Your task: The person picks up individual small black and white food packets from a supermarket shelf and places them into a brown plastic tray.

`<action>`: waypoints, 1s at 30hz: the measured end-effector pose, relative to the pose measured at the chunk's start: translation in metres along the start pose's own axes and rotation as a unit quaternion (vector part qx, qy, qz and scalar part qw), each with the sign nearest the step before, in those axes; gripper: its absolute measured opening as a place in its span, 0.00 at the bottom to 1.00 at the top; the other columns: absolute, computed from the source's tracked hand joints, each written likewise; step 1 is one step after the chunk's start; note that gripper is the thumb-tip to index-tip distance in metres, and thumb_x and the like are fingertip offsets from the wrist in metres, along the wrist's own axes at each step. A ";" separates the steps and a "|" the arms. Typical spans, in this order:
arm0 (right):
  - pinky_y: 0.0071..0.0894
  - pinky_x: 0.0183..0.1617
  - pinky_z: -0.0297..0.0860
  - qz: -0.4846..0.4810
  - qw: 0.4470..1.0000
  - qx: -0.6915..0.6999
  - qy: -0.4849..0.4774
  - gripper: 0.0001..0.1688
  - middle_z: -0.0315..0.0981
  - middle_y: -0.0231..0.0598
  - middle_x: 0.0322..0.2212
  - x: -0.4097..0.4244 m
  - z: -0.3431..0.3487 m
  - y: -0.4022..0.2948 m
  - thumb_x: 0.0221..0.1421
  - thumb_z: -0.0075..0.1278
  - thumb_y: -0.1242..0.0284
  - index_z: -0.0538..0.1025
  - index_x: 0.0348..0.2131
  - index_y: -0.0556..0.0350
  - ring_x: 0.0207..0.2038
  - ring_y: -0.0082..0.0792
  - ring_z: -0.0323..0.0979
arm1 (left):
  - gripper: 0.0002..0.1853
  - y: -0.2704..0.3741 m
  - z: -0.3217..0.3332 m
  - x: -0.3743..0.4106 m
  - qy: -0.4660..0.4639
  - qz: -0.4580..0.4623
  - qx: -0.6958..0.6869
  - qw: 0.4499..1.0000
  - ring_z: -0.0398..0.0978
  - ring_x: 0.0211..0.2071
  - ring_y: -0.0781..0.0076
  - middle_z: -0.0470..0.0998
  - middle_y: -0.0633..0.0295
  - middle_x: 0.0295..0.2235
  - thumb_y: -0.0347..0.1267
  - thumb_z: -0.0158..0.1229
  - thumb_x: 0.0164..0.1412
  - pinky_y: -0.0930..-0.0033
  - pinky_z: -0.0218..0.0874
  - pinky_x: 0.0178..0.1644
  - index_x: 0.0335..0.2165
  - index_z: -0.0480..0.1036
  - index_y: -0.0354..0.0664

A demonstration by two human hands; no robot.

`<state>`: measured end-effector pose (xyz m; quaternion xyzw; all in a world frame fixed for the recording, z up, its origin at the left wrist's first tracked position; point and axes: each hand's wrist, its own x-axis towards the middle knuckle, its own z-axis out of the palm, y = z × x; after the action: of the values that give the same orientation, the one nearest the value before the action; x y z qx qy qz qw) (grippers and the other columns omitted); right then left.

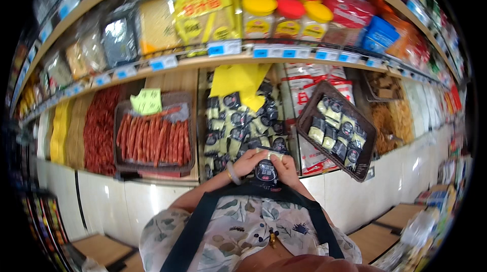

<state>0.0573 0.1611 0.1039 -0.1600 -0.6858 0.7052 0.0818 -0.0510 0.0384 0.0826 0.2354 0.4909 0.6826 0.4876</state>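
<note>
Both my hands hold one small black-and-pale packet (266,171) close to my apron. My left hand (247,163) grips its left upper edge, and my right hand (286,167) pinches the right side. Just beyond my fingers, a bin holds many similar packets (234,127) in a loose heap. Yellow paper (239,81) lies over the back of that heap. To the right, a dark brown woven plastic basket (308,129) sits tilted on red-and-white bags (302,81). Rows of the same kind of packets (335,131) stand in the basket.
On the left, a brown basket (193,135) holds dried sausages (154,138) and a handwritten price note (146,101). A shelf edge (262,60) with price tags overhangs the bins. Lidded jars (259,17) and bagged goods stand on it. Cardboard boxes (101,247) lie low at left.
</note>
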 end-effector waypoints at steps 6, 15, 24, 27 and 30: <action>0.16 0.32 0.61 0.017 0.996 0.087 0.016 0.16 0.69 0.26 0.26 0.013 -0.006 -0.002 0.55 0.43 0.68 0.72 0.34 0.65 0.28 0.14 0.62 | 0.17 0.017 -0.006 -0.006 -0.023 -0.010 0.256 0.966 0.70 0.26 0.78 0.75 0.60 0.24 0.40 0.46 0.57 0.72 0.61 0.31 0.34 0.70 0.35; 0.15 0.31 0.61 0.042 0.990 0.135 0.029 0.12 0.70 0.28 0.26 0.014 -0.005 0.000 0.53 0.45 0.69 0.72 0.31 0.63 0.27 0.14 0.62 | 0.16 0.007 -0.003 -0.006 -0.051 0.001 0.271 0.961 0.69 0.24 0.79 0.74 0.59 0.23 0.38 0.47 0.57 0.73 0.61 0.30 0.32 0.70 0.34; 0.18 0.38 0.62 0.030 0.994 0.087 -0.066 0.16 0.70 0.29 0.33 0.018 -0.008 0.010 0.55 0.42 0.67 0.70 0.39 0.62 0.34 0.16 0.64 | 0.15 0.018 0.000 -0.006 0.005 0.053 0.267 0.962 0.68 0.24 0.79 0.74 0.59 0.22 0.36 0.46 0.58 0.74 0.60 0.29 0.31 0.70 0.33; 0.17 0.41 0.61 0.045 0.989 0.111 -0.088 0.16 0.69 0.28 0.34 0.014 -0.005 0.015 0.55 0.42 0.69 0.69 0.41 0.61 0.35 0.16 0.64 | 0.15 0.012 0.000 -0.007 0.032 0.083 0.252 0.964 0.67 0.23 0.80 0.73 0.60 0.22 0.36 0.46 0.58 0.75 0.59 0.29 0.30 0.70 0.32; 0.17 0.36 0.62 0.044 0.985 0.163 -0.046 0.15 0.70 0.27 0.30 0.011 0.000 0.012 0.54 0.44 0.68 0.72 0.37 0.61 0.32 0.15 0.63 | 0.16 -0.008 -0.016 -0.008 0.036 -0.027 0.200 0.979 0.64 0.23 0.83 0.72 0.67 0.20 0.36 0.45 0.59 0.76 0.58 0.28 0.28 0.70 0.32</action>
<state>0.0486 0.1646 0.0907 -0.1418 -0.5570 0.8171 0.0444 -0.0568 0.0248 0.0701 0.2902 0.6411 0.5648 0.4310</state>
